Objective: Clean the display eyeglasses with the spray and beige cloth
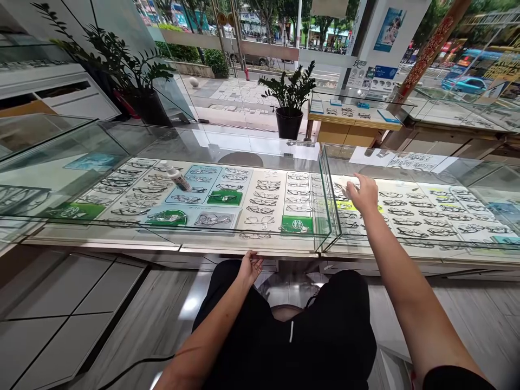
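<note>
Grips unclear: right hand over glass case, left hand at front edge; eyeglasses under glass, bottle leftward.

No words are legible. A green card bears a round white emblem; print on the white bottle, blue poster and white notice is too small to read.

Fingers of right hand over right display case; eyeglasses below, rows spreading rightward. Fingers of left hand at front edge of left display case; bottle atop, ahead-left. Beyond right fingers: potted plant ahead-left, table ahead.
</note>
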Demonstrator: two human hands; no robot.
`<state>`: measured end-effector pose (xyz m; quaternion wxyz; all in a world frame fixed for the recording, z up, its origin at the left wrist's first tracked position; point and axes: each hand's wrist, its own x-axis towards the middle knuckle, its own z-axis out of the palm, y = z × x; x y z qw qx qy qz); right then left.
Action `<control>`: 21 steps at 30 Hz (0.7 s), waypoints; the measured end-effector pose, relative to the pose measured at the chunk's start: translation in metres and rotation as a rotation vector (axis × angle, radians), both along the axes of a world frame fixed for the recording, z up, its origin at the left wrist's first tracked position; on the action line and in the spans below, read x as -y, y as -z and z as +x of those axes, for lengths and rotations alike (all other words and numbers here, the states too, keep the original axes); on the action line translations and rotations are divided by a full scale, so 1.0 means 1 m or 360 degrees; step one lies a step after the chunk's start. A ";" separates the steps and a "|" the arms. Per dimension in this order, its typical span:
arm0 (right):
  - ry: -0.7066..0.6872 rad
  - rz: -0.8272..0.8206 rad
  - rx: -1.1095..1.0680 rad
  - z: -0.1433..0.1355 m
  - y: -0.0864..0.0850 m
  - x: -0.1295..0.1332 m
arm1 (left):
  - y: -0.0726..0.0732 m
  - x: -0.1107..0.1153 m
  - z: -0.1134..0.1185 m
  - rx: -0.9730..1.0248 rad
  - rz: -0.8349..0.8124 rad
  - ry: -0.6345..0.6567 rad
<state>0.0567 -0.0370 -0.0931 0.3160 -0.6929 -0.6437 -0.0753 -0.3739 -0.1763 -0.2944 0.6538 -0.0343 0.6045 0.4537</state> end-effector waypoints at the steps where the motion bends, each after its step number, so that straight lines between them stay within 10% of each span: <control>1: 0.0000 0.0005 -0.0016 -0.001 -0.001 0.002 | -0.001 0.004 0.000 -0.0010 0.0002 0.0012; 8: -0.0082 0.0244 -0.0025 -0.012 -0.015 0.014 | -0.025 0.071 -0.004 -0.0125 -0.0059 0.0304; 11: -0.0302 0.0526 -0.0051 -0.044 -0.033 0.038 | -0.068 0.110 -0.009 -0.0021 0.0036 0.0724; 12: -0.0403 0.0531 -0.0109 -0.060 -0.041 0.051 | -0.089 0.120 -0.012 0.0070 0.0324 0.1154; 15: -0.0885 0.0081 -0.0302 -0.113 -0.066 0.097 | -0.166 0.131 -0.027 0.0161 0.1007 0.1827; 18: -0.1418 -0.0669 -0.0316 -0.158 -0.082 0.134 | -0.231 0.107 -0.048 -0.0371 0.1364 0.1757; 21: -0.1773 -0.1215 -0.0254 -0.186 -0.070 0.149 | -0.251 0.060 -0.070 -0.1586 0.1563 0.1508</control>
